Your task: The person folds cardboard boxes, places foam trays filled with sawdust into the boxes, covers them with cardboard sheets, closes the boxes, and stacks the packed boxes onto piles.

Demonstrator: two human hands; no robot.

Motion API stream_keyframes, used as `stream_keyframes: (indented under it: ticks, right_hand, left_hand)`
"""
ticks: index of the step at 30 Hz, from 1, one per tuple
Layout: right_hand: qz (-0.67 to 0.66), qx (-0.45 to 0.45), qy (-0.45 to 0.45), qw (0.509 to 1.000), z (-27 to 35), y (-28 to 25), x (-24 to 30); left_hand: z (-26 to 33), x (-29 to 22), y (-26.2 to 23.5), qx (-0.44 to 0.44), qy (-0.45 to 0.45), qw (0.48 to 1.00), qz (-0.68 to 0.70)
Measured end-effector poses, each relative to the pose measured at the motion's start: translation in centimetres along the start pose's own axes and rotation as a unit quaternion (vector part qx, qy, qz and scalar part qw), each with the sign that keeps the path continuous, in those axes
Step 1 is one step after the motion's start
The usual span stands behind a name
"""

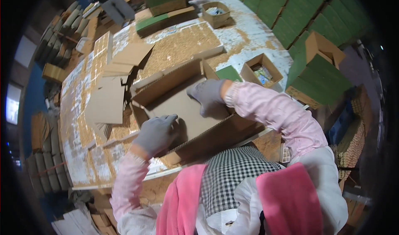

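An open brown cardboard box [145, 94] lies in front of me, with a flat cardboard sheet [168, 102] along its bottom. My left hand [157, 134], in a grey glove, reaches over the box's near left corner. Its fingers bend inward over the sheet; their undersides are hidden. My right hand [206, 95], also gloved in grey, is inside the box toward the right end. Its thumb and fingers are apart and rest on or just above the sheet. Neither hand visibly grips anything.
Loose cardboard sheets [109, 100] lie fanned out left of the box. Sawdust-like bits [178, 41] cover much of the white table [75, 152]. A small open carton [261, 70] and a green box [318, 77] stand to the right. Beyond, green boxes [286, 10] are stacked; another person [114, 6] is far left.
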State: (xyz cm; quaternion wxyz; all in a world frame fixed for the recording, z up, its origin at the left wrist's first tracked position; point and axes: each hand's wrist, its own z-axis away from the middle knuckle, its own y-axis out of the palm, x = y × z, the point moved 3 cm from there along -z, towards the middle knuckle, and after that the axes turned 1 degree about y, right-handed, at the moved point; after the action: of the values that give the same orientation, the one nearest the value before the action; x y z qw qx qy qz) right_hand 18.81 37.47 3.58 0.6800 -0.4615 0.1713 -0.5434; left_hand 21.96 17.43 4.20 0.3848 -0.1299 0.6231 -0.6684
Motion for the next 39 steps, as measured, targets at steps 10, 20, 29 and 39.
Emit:
stream_keyframes:
  ticks: [10, 20, 29, 39]
  right_hand:
    - [-0.160, -0.173, -0.038, 0.971, -0.8, 4.9, -5.2]
    - [-0.757, -0.301, 0.039, 0.578, 1.2, 13.9, -4.5]
    - [-0.340, -0.752, 0.052, 0.563, 33.0, 0.6, -23.8]
    - [-0.447, -0.750, 0.166, 0.459, 41.9, 15.9, -35.1]
  left_hand:
    - [-1.9, 5.5, 9.3, -0.294, -0.202, 0.775, 0.522]
    - [0.4, 6.8, 9.5, -0.153, -0.138, 0.735, 0.646]
    - [-25.9, -7.2, -3.3, -0.344, 0.077, 0.734, 0.580]
    - [-46.1, -35.7, 4.4, 0.075, 0.074, 0.632, 0.768]
